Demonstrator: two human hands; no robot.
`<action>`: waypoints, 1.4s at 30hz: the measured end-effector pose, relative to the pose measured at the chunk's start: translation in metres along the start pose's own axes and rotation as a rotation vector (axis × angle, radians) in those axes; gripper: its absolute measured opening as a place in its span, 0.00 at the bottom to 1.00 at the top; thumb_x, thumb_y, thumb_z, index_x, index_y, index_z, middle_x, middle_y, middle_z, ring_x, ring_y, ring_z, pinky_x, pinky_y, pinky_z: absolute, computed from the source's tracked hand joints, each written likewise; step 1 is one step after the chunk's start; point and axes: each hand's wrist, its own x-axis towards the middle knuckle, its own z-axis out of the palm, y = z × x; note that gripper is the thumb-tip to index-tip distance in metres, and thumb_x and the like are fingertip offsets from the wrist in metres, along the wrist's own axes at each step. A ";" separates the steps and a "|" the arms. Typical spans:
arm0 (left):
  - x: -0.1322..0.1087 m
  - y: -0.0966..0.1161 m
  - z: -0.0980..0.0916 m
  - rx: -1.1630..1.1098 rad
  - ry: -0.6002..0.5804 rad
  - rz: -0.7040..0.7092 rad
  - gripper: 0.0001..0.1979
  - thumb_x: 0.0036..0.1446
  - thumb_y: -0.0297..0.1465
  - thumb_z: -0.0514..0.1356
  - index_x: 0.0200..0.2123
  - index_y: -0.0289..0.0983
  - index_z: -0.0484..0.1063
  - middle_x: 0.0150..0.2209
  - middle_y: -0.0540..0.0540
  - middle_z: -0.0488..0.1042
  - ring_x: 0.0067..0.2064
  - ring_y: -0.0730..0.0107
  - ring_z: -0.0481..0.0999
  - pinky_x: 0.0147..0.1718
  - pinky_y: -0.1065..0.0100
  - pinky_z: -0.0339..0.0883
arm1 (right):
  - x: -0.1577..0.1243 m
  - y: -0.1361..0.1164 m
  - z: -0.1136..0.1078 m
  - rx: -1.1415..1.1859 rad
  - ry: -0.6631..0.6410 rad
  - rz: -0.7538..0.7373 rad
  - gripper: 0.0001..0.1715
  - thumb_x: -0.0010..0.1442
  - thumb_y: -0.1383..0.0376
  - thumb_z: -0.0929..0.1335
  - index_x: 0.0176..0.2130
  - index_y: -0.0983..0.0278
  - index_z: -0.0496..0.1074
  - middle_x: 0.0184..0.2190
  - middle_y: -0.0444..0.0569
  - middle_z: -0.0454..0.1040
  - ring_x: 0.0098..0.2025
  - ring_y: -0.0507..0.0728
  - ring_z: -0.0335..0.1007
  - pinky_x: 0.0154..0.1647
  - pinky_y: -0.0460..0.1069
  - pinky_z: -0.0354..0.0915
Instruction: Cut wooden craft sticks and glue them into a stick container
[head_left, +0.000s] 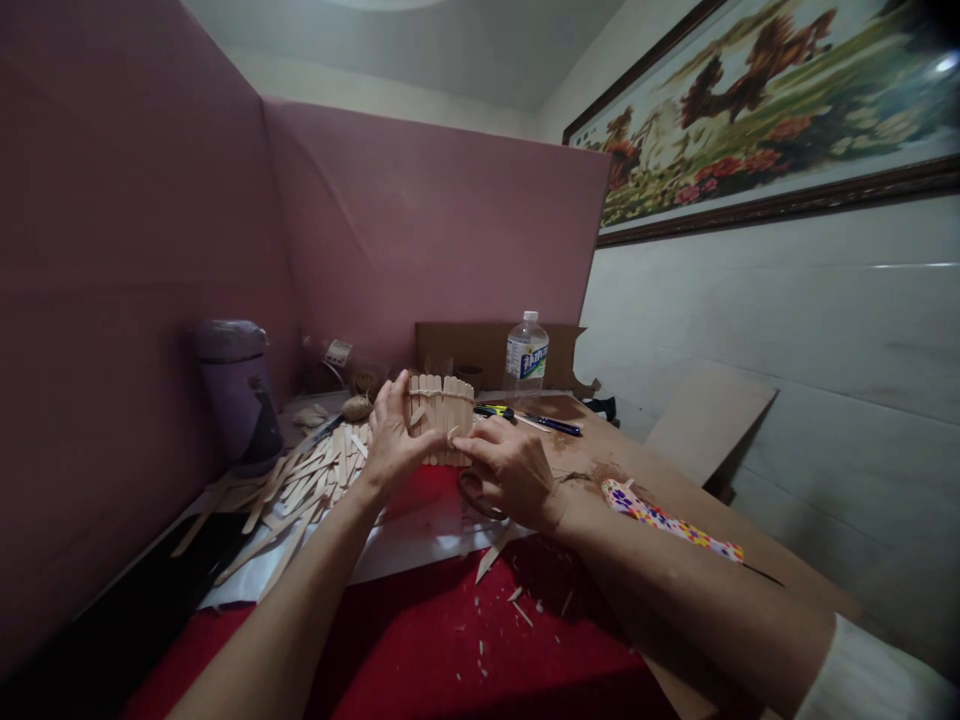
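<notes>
A round holder of upright wooden craft sticks (442, 410), with twine round its upper part, is held above the red cloth. My left hand (394, 435) grips its left side, fingers behind and thumb across the lower front. At its lower right front, my right hand (510, 468) has thumb and forefinger pinched together by a small pale curl; what exactly they pinch is too small to tell. Below that hand is a dark ring-shaped object (481, 495), partly hidden.
Loose craft sticks (322, 480) lie in a pile at left, beside a purple tumbler (238, 400). Behind stands a plastic bottle (527, 355). A blue pen (559, 426) and a flowered item (667, 525) lie at right. Wood scraps dot the red cloth (420, 640).
</notes>
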 end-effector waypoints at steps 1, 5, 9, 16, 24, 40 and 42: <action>0.000 0.000 0.000 0.005 -0.002 0.002 0.44 0.39 0.34 0.63 0.61 0.47 0.51 0.62 0.42 0.52 0.64 0.46 0.51 0.59 0.42 0.46 | 0.001 0.000 -0.001 0.004 -0.002 -0.002 0.22 0.47 0.71 0.68 0.45 0.65 0.75 0.35 0.52 0.74 0.40 0.59 0.65 0.41 0.52 0.64; 0.000 0.002 -0.001 0.018 -0.004 -0.013 0.45 0.38 0.34 0.63 0.62 0.45 0.51 0.63 0.41 0.51 0.64 0.45 0.50 0.59 0.43 0.47 | 0.003 -0.001 -0.005 0.032 -0.006 0.025 0.15 0.49 0.72 0.68 0.39 0.64 0.75 0.35 0.51 0.74 0.39 0.58 0.66 0.37 0.50 0.63; 0.000 0.004 -0.002 0.020 -0.026 -0.036 0.46 0.38 0.36 0.63 0.62 0.44 0.50 0.63 0.40 0.50 0.64 0.44 0.49 0.59 0.42 0.45 | -0.001 -0.003 -0.008 0.086 0.071 0.110 0.07 0.54 0.72 0.65 0.35 0.64 0.70 0.33 0.50 0.72 0.37 0.56 0.66 0.37 0.49 0.61; 0.000 0.003 -0.002 -0.009 -0.008 -0.018 0.45 0.38 0.36 0.63 0.61 0.46 0.51 0.63 0.41 0.51 0.65 0.46 0.49 0.59 0.43 0.45 | 0.000 -0.002 -0.003 0.107 0.135 0.215 0.10 0.56 0.66 0.70 0.27 0.62 0.65 0.25 0.45 0.69 0.30 0.54 0.64 0.32 0.47 0.57; 0.001 -0.001 0.000 -0.015 -0.002 -0.010 0.45 0.38 0.35 0.63 0.61 0.48 0.51 0.62 0.42 0.51 0.64 0.45 0.50 0.58 0.41 0.45 | -0.001 0.003 0.003 0.067 0.067 0.039 0.12 0.52 0.73 0.68 0.38 0.63 0.75 0.36 0.51 0.73 0.41 0.57 0.66 0.41 0.50 0.64; 0.000 0.001 0.000 0.002 0.004 -0.008 0.44 0.38 0.35 0.63 0.61 0.48 0.51 0.62 0.42 0.52 0.64 0.45 0.50 0.58 0.41 0.46 | -0.001 0.006 0.009 0.097 0.063 -0.055 0.22 0.47 0.75 0.68 0.44 0.65 0.74 0.35 0.52 0.72 0.39 0.59 0.64 0.40 0.54 0.66; 0.000 0.002 0.000 0.012 0.000 -0.014 0.44 0.39 0.34 0.63 0.61 0.47 0.51 0.62 0.42 0.52 0.64 0.45 0.50 0.59 0.42 0.47 | 0.000 0.006 0.006 0.094 0.047 -0.066 0.20 0.46 0.74 0.68 0.42 0.66 0.75 0.34 0.52 0.72 0.38 0.58 0.64 0.40 0.53 0.66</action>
